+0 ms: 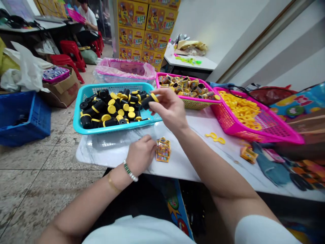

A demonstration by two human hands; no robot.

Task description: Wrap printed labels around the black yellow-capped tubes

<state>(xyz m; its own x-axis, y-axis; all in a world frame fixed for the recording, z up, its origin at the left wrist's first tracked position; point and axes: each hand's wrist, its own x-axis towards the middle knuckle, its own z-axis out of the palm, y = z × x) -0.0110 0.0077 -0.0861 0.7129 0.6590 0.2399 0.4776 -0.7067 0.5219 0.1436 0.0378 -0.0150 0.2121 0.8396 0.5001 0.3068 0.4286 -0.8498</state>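
My right hand (169, 106) is raised at the right end of a turquoise basket (114, 128). Its thumb and fingers are closed on a black cylinder with a yellow cap (149, 101), held tilted. Many similar black and yellow cylinders (111, 109) lie jumbled in that basket. Down on the white table, my left hand (142, 152) has its fingers bent and pressed together at the left edge of a small pile of printed packets (163, 150). It seems to pinch the edge of one packet; the fingertips are partly hidden.
Behind stands a pink basket of printed cups (188, 86). To the right, another pink basket (274, 135) holds yellow ring-shaped pieces (241, 108). Two yellow pieces (215, 138) and a small box (248, 154) lie on the table (188, 166). A blue crate (27, 118) is on the floor; a person (87, 22) sits far back.
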